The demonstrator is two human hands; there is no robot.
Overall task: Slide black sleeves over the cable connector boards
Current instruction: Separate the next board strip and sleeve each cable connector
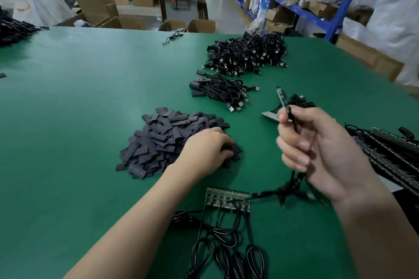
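Sleeves [163,142] (flat, matte black) heaped; left hand [205,149] grips some.

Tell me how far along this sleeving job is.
Done: a bundle of cables with black-sleeved ends lies beyond the sleeve pile. In hand: the right hand pinches one bare board; the left hand reaches into the pile, grip unclear. Left: the near row of bare boards, and more strips at right.

Head-worn; faces down (near) at table [68,97]
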